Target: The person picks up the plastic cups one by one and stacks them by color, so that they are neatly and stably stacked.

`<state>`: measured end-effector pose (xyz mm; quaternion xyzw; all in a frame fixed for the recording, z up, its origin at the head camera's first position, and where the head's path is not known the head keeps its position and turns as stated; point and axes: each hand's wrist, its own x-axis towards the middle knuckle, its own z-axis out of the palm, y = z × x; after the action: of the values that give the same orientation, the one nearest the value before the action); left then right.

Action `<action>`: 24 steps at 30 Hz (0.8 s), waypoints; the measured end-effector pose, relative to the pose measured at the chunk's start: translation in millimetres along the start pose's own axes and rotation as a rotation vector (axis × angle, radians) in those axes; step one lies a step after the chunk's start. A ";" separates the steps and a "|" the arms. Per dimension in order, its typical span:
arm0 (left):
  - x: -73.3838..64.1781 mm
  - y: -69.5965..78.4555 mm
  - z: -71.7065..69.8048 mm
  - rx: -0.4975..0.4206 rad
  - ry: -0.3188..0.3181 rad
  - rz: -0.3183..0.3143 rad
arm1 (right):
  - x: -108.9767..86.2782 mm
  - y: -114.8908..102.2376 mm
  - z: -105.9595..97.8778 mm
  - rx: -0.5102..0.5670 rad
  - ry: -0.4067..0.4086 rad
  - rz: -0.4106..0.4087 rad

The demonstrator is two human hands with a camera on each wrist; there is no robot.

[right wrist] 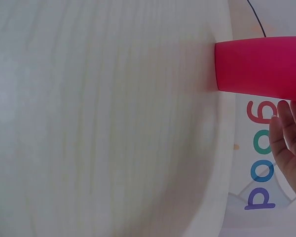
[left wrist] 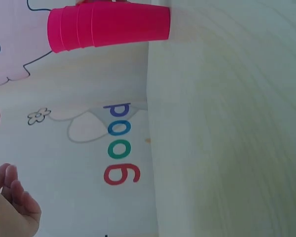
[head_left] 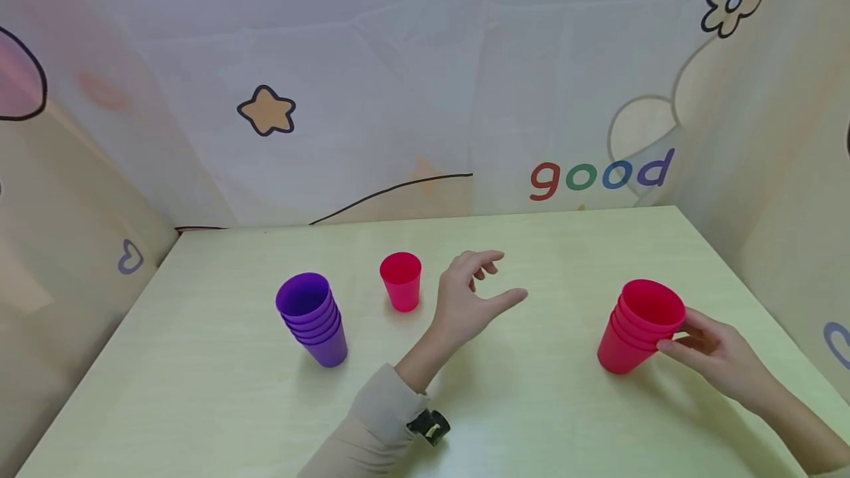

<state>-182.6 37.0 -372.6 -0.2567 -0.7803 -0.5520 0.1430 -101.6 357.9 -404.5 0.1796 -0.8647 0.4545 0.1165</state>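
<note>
A stack of several pinkish-red cups stands mouth up at the right side of the table. Its side also shows in the left wrist view as stacked cups. My right hand grips this stack near the upper rims, thumb on the near side and fingers round the far side. My left hand hovers over the middle of the table with thumb and fingers spread apart, holding nothing. Just left of it stands a single red cup, mouth up.
A stack of several purple cups stands mouth up at the left. The pale wooden table meets a printed cloth backdrop at its back edge, with cloth along both sides too. A black device is strapped at the left sleeve.
</note>
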 end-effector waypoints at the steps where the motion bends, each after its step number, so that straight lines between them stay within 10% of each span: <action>1: -0.5 -1.5 -3.0 0.005 0.018 -0.001 | 0.0 0.3 -0.1 -0.001 0.000 0.001; 9: -1.5 -11.1 -23.5 0.093 0.210 0.020 | 0.2 1.1 -1.0 -0.010 -0.007 0.005; 24: -8.6 -32.2 -51.9 0.237 0.401 -0.269 | 1.4 1.1 -1.2 -0.017 -0.009 0.006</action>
<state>-196.6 -21.9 -384.2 -0.0179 -0.8226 -0.5107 0.2492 -103.2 359.2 -404.2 0.1783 -0.8696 0.4465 0.1127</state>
